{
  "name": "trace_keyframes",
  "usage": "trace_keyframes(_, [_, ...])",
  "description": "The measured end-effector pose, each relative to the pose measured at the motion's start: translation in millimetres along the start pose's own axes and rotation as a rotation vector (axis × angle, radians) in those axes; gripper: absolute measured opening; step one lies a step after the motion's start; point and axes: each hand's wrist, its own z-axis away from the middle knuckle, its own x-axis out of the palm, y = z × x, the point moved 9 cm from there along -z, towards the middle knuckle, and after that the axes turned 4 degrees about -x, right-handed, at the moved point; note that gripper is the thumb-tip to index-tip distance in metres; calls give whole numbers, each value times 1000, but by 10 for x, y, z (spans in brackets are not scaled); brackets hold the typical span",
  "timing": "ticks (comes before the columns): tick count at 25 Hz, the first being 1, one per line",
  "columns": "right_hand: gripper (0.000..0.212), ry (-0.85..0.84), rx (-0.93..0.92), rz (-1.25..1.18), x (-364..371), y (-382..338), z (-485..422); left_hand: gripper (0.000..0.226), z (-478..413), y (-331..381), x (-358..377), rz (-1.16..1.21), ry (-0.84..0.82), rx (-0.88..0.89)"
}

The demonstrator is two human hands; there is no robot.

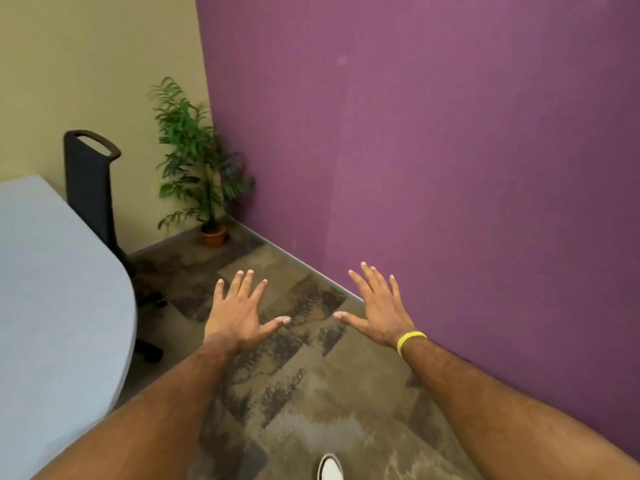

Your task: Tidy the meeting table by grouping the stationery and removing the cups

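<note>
Both hands are held out in front of the person, palms down, above the floor and touching nothing. The left hand (239, 320) has its fingers straight and spread with the thumb out to the side. The right hand (377, 313) is splayed the same way, and a yellow wristband (411, 341) sits on its wrist. The two thumbs point toward each other with a gap between them. The counter (52, 289) lies well apart from the hands at the left edge of the view: a pale grey top with a rounded end, and the left forearm passes just beside its near edge. Where the things to be tidied lie cannot be told from this view. Under the hands the floor (311, 393) is carpet in mottled brown and tan patches. A purple wall (450, 133) fills the right side and meets the floor along a pale skirting strip (304, 268), close to the right hand. A beige wall (86, 64) closes the far left, and the two walls meet in a corner. A black office chair (90, 181) stands behind the counter's rounded end with its back upright, and part of its wheeled base (149, 351) shows beneath the counter's edge. In the corner stands a green leafy plant (197, 157) in a terracotta pot (214, 235) on the floor. The toe of a white shoe (330, 467) shows at the bottom edge, between the forearms.
</note>
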Motion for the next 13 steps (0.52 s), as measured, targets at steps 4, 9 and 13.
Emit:
trace_keyframes(4, [107, -34, -113, -47, 363, 139, -1464, 113, -905, -560, 148, -56, -20, -146])
trace_keyframes(9, [106, -80, -312, -59, 548, -192, -3165, 112, -1824, -1390, 62, -80, -8, -350])
trace_keyframes(13, [107, -93, -445, -100, 803, -695, -4272, 113, -2374, -2092, 95, -88, 9, -477])
